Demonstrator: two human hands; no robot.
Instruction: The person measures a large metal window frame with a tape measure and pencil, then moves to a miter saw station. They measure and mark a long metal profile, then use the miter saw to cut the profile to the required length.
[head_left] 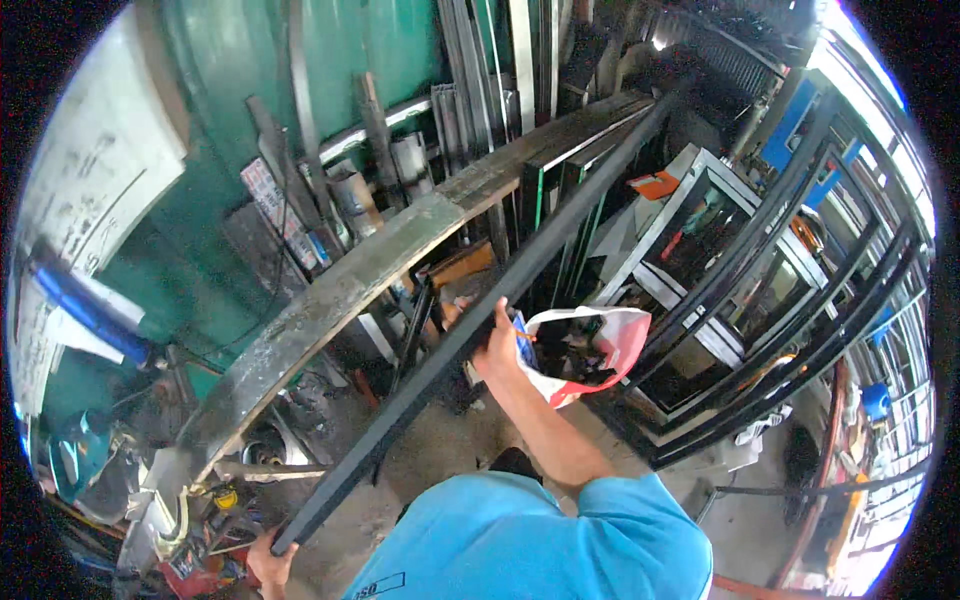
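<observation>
1. Head view: long dark steel bar (480, 310), rectangular section, runs diagonally from lower left to upper right, carried clear of the clutter below.
2. Left hand (268, 562): grip closed around the bar's near end, bearing its weight from beneath.
3. Right hand (497, 345): fingers wrapped over the bar at mid-length, likely steadying it; arm in a blue sleeve (560, 540).
4. Worn metal tabletop (330, 300): lies parallel, just left of the bar.
5. Red-and-white plastic bag (590, 350): just beyond the right hand, open, dark contents.
6. Black metal frames (800, 300): stacked on edge at right.
</observation>
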